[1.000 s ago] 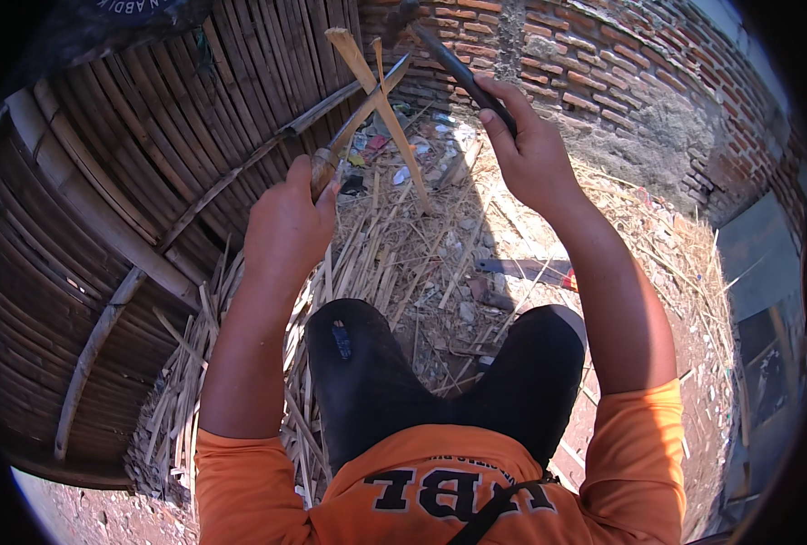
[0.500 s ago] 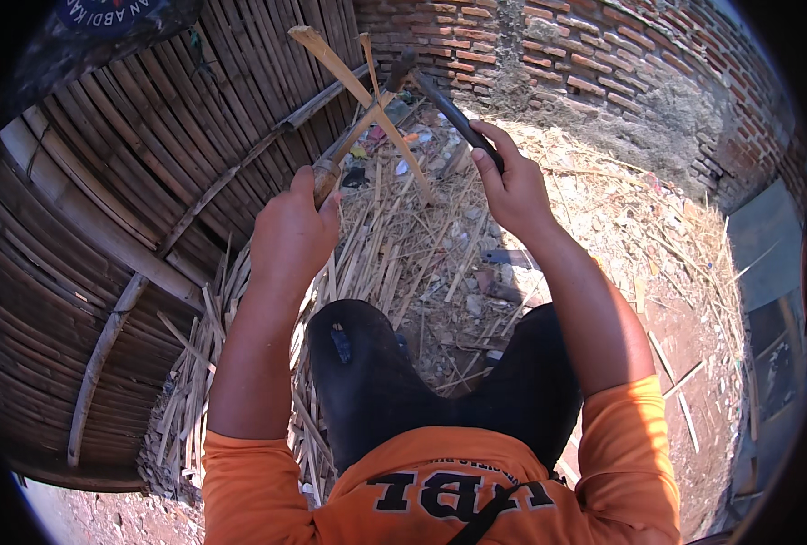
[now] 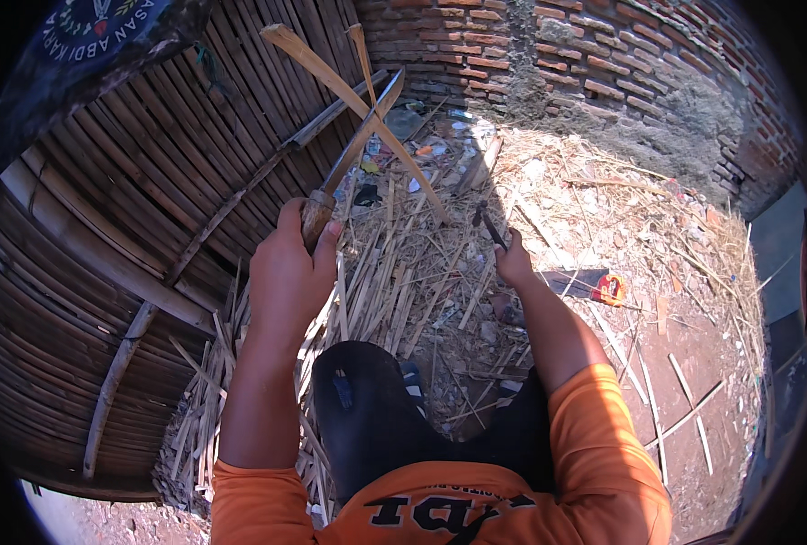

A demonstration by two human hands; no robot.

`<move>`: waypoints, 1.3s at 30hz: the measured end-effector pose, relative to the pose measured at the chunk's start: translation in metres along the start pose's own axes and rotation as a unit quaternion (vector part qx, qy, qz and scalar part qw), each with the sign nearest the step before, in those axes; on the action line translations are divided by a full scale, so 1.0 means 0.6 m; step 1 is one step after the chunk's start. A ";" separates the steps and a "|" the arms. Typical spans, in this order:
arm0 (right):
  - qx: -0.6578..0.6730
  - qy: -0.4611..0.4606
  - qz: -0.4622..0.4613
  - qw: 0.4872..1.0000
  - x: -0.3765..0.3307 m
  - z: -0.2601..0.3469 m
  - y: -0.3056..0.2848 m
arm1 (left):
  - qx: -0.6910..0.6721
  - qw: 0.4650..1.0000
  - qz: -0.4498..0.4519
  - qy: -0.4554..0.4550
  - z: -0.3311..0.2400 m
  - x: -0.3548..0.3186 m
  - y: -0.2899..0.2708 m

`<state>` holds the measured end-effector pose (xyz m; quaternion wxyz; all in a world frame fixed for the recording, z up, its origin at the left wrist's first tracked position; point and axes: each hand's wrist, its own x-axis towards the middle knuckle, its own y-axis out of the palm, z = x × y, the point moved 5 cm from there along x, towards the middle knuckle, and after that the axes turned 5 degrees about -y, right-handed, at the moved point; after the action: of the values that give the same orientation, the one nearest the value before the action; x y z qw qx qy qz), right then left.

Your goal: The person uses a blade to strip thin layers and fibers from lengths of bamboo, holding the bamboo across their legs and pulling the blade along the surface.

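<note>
My left hand [image 3: 287,272] is closed around the wooden handle of a machete [image 3: 351,153], whose blade slants up and to the right. Across that blade sits a split piece of bamboo [image 3: 311,62]; its upper end parts into two strips on either side of the blade, and the lower end slopes down toward the littered ground. Lower and to the right, my right hand [image 3: 514,263] grips a hammer [image 3: 489,223] by its dark handle. The hammer head is apart from both machete and bamboo.
A woven bamboo wall [image 3: 140,154] rises on the left, a brick wall [image 3: 603,54] at the back. Split bamboo strips [image 3: 376,272] and rubble cover the ground between. Right of my right hand lies a flat dark thing with a red-and-yellow end [image 3: 608,289].
The hammer has come away from the blade tip, down and right, with my right hand. My left hand still holds the machete, the bamboo still across its blade.
</note>
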<state>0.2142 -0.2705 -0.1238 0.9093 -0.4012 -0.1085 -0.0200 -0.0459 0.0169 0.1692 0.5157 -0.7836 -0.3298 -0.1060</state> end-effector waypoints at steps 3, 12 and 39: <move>0.024 -0.045 0.094 0.994 -0.001 0.133 -0.043 | -0.019 0.999 0.015 -0.025 -0.012 -0.001 0.008; 0.532 -0.150 0.237 0.799 -0.201 0.462 -0.154 | -0.229 0.970 0.065 0.038 -0.050 -0.045 0.095; 0.277 -0.170 -0.011 0.946 -0.231 0.302 -0.292 | -0.531 0.792 0.051 0.298 -0.281 0.180 -0.004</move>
<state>0.0246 -0.2634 0.0923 0.9524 -0.1299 -0.2670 0.0690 0.0638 -0.0867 0.3009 0.0960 -0.8793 -0.0112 -0.4663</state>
